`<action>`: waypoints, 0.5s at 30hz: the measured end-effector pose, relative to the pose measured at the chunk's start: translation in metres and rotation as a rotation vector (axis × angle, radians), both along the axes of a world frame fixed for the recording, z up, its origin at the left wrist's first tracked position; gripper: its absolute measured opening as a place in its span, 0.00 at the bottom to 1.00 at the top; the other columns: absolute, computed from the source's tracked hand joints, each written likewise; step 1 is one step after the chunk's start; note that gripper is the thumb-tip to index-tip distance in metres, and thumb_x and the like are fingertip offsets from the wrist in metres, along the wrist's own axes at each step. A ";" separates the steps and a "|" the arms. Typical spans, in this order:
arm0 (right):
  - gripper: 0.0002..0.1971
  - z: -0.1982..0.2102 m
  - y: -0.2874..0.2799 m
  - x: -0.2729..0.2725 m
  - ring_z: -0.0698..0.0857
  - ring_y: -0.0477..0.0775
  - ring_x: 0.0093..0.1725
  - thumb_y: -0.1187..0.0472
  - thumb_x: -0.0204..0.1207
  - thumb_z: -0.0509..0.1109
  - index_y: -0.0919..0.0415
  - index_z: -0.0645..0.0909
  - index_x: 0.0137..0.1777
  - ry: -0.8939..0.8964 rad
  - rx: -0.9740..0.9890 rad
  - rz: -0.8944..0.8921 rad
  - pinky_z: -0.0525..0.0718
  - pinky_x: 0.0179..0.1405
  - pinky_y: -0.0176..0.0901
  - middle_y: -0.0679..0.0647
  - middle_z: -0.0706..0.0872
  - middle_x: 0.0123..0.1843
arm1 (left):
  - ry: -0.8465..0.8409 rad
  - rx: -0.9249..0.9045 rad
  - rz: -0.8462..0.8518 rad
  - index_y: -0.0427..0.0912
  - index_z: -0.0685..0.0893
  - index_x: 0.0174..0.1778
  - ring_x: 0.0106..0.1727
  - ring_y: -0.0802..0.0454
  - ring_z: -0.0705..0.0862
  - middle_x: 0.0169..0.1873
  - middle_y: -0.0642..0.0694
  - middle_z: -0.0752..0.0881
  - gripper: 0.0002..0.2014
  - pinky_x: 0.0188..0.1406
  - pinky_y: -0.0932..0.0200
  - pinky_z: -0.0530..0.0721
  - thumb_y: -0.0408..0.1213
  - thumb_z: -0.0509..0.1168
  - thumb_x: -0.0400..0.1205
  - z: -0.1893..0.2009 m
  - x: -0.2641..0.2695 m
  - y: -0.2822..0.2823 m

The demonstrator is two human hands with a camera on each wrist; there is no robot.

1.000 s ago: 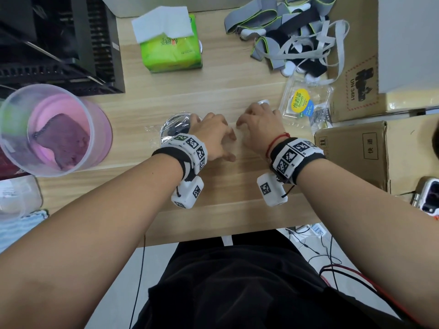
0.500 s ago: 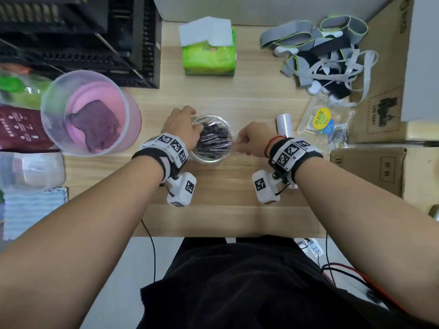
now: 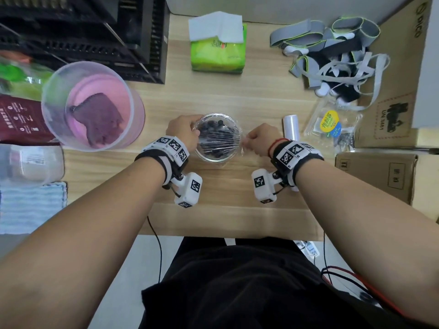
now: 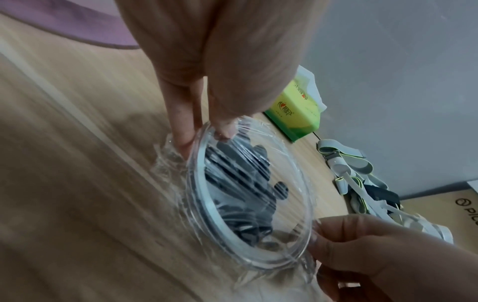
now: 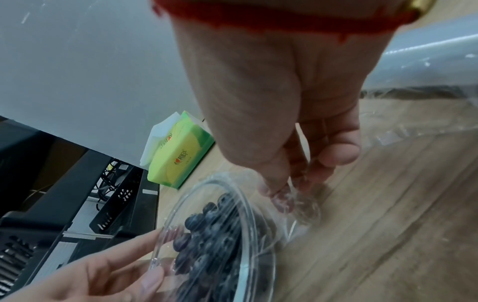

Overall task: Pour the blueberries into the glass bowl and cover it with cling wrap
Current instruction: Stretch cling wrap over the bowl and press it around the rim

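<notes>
A glass bowl (image 3: 213,160) of blueberries (image 3: 213,129) stands mid-table with cling wrap (image 3: 221,141) stretched over its top. My left hand (image 3: 193,132) grips the bowl's left rim. In the left wrist view its thumb (image 4: 225,126) lies on the wrap over the rim (image 4: 207,204) and its fingers (image 4: 181,132) press bunched wrap against the outside. My right hand (image 3: 247,141) pinches the wrap's loose edge just right of the bowl, and the right wrist view shows that pinch (image 5: 287,194) beside the bowl (image 5: 245,235). The cling wrap roll (image 3: 291,125) lies to the right.
A pink plastic tub (image 3: 92,108) with a cloth stands to the left, and a green tissue pack (image 3: 217,55) sits behind the bowl. An empty clear fruit box (image 3: 332,124), a pile of grey straps (image 3: 332,55) and cardboard boxes (image 3: 375,174) crowd the right. A black rack (image 3: 83,36) fills the back left.
A second ago my hands were close together just right of the bowl. They have spread to its opposite sides, the left onto the rim, and the wrap now lies taut over the top.
</notes>
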State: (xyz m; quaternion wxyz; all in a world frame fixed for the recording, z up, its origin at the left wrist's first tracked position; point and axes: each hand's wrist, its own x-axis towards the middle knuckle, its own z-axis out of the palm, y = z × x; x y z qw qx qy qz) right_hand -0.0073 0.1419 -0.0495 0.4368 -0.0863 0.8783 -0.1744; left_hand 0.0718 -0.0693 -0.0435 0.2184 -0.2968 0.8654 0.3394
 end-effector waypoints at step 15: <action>0.10 0.008 -0.010 -0.007 0.88 0.55 0.46 0.54 0.81 0.68 0.55 0.84 0.57 -0.131 -0.329 -0.345 0.92 0.47 0.50 0.54 0.89 0.51 | -0.007 0.135 0.017 0.48 0.81 0.74 0.71 0.45 0.80 0.72 0.46 0.83 0.19 0.71 0.56 0.75 0.44 0.54 0.90 -0.004 0.001 -0.003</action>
